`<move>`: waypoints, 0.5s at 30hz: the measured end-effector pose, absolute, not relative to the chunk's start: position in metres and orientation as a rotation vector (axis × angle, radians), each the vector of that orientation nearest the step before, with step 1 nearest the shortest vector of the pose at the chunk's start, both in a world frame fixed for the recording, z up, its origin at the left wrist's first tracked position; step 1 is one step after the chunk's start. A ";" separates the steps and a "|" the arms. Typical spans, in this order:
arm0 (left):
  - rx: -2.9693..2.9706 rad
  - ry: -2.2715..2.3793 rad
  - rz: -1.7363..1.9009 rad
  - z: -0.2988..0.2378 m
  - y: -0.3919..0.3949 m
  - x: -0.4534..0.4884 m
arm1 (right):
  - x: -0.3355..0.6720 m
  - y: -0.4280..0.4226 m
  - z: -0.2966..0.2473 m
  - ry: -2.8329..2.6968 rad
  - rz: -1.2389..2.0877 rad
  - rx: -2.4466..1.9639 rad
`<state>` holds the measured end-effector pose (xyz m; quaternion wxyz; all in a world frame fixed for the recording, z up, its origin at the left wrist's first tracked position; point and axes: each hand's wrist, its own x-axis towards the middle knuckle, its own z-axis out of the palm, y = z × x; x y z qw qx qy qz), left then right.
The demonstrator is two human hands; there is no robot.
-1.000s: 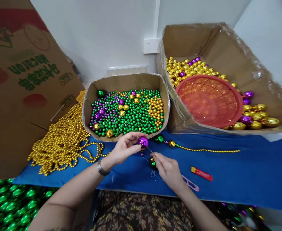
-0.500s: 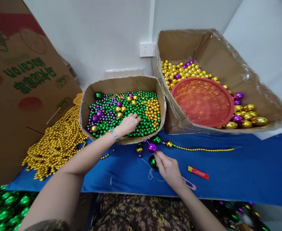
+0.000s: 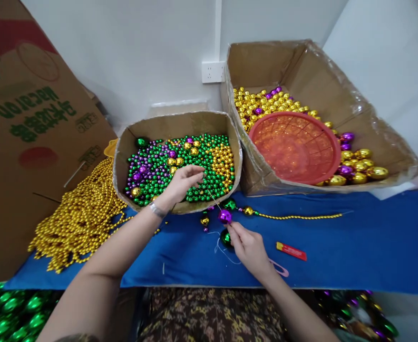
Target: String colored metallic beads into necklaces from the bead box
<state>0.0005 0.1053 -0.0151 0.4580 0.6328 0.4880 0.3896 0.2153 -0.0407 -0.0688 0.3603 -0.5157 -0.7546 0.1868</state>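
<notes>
My left hand (image 3: 183,181) is over the small cardboard box (image 3: 180,124) of green, purple and gold beads, fingers pinched together just above the green beads (image 3: 166,166); what they hold is too small to name. My right hand (image 3: 248,247) pinches a thin needle with thread, on which a purple ball (image 3: 225,216) sits. A green ball (image 3: 226,237) lies by that hand on the blue cloth (image 3: 354,251). A strung line, green ball, gold ball, then small gold beads (image 3: 301,216), runs to the right.
A large plastic-lined box (image 3: 337,85) at the right holds gold and purple balls and a red basket (image 3: 294,147). Gold bead strands (image 3: 80,218) are heaped at the left beside a leaning carton (image 3: 23,123). A red lighter (image 3: 290,251) and pink-handled scissors (image 3: 280,270) lie nearby.
My left hand let go of the purple ball, reached into the small box, and now lifts slightly with fingers pinched. The purple ball slid down the needle toward my right hand.
</notes>
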 end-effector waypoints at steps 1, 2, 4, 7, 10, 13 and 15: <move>1.326 1.096 1.012 -0.011 0.097 0.000 | 0.215 -0.041 -0.068 -1.940 0.487 -1.330; 1.139 1.009 1.036 -0.008 0.089 0.000 | 0.214 -0.040 -0.068 -1.939 0.489 -1.328; 0.903 0.916 1.037 -0.003 0.073 0.001 | 0.212 -0.040 -0.066 -1.945 0.486 -1.318; 0.767 0.891 1.049 -0.001 0.059 0.003 | 0.211 -0.039 -0.066 -1.966 0.491 -1.312; 0.734 0.895 1.069 -0.002 0.054 0.003 | 0.210 -0.040 -0.066 -1.979 0.491 -1.308; 0.769 0.894 1.057 -0.004 0.052 0.002 | 0.211 -0.040 -0.067 -1.984 0.493 -1.310; 0.831 0.896 1.038 -0.005 0.050 0.002 | 0.211 -0.040 -0.068 -1.993 0.491 -1.317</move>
